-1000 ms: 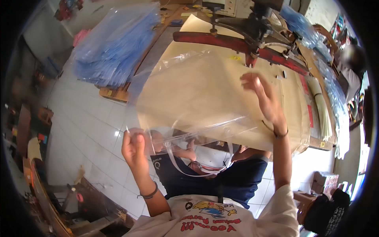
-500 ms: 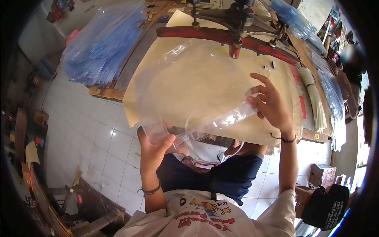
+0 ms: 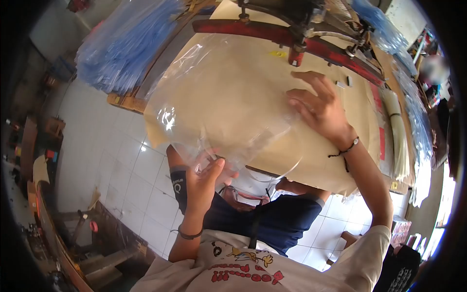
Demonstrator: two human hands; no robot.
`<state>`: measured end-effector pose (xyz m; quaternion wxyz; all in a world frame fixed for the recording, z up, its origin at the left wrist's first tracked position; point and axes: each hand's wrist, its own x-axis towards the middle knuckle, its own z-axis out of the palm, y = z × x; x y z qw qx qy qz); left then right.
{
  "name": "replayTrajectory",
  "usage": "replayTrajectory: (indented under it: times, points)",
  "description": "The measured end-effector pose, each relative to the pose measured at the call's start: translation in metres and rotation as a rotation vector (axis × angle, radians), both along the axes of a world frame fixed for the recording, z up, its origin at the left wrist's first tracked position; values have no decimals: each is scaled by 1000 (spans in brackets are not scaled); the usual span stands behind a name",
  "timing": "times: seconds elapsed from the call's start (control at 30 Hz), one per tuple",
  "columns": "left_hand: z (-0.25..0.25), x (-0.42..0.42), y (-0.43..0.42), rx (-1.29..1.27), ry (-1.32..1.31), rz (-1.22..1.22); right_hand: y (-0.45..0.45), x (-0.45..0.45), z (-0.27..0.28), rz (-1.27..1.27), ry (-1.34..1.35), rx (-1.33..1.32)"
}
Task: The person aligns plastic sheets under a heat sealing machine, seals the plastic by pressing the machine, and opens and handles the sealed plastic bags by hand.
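A clear plastic sheet or bag [image 3: 214,97] with a pale strip along its lower side lies over the brown paper [image 3: 335,170] on the table. My left hand [image 3: 206,175] grips its lower left corner, thumb pressed over the plastic, in front of the table's near edge. My right hand [image 3: 318,104] is at the plastic's right side, over the paper, with fingers bent and the plastic's edge at the fingertips. Above the hands a red metal bar [image 3: 233,28] of a machine crosses the table.
A stack of bluish plastic pieces [image 3: 121,48] lies at the back left. On the right are a pale bundle of strips [image 3: 396,131] and more clear plastic [image 3: 416,117]. A person [image 3: 434,73] is at the far right. Small dark and white pieces [image 3: 340,84] sit on the paper.
My left hand has moved right and gripped the plastic's corner. My right hand went down to the plastic's edge, then up and slightly left. The plastic has spread flatter over the paper.
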<state>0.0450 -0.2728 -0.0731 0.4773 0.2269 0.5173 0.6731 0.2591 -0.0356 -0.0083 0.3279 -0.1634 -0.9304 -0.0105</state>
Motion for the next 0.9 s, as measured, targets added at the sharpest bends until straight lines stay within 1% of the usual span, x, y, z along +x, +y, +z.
replayTrajectory:
  times: [0.07,0.17,0.2,0.27,0.3,0.37,0.4,0.47,0.5,0.57,0.6,0.7,0.77,0.8,0.87,0.9]
  points:
    - [-1,1,-2,26,-50,-14,-6,5,13,42,-10,-54]
    - [-1,3,-4,6,-107,4,-1,14,7,140,-338,-185]
    - [0,4,-2,14,-143,0,0,17,2,158,-326,-354]
    - [3,6,-1,31,-218,-19,2,20,1,178,-342,-349]
    - [1,5,-1,66,-299,-58,2,21,1,187,-353,-347]
    - [-7,0,-4,136,-467,-134,0,22,-3,185,-310,-329]
    - [-7,2,-4,111,-383,-112,0,23,-4,185,-291,-317]
    - [-7,6,-3,67,-215,-64,4,23,-5,225,-233,-389]
    - [-7,5,-4,89,-217,-89,5,23,-4,246,-206,-421]
    - [-4,2,-8,136,-226,-134,3,25,1,141,-158,-476]
    - [-1,2,-10,191,-296,-166,2,26,3,91,-134,-502]
    - [5,3,-12,354,-485,-234,6,26,0,174,109,-992]
    - [4,7,-9,461,-580,-252,1,24,3,175,267,-1165]
    - [5,10,-7,398,-503,-216,0,24,5,175,349,-1250]
    - [5,18,-5,269,-352,-146,1,25,7,57,345,-1308]
    - [7,23,-4,243,-333,-136,0,26,7,-3,346,-1338]
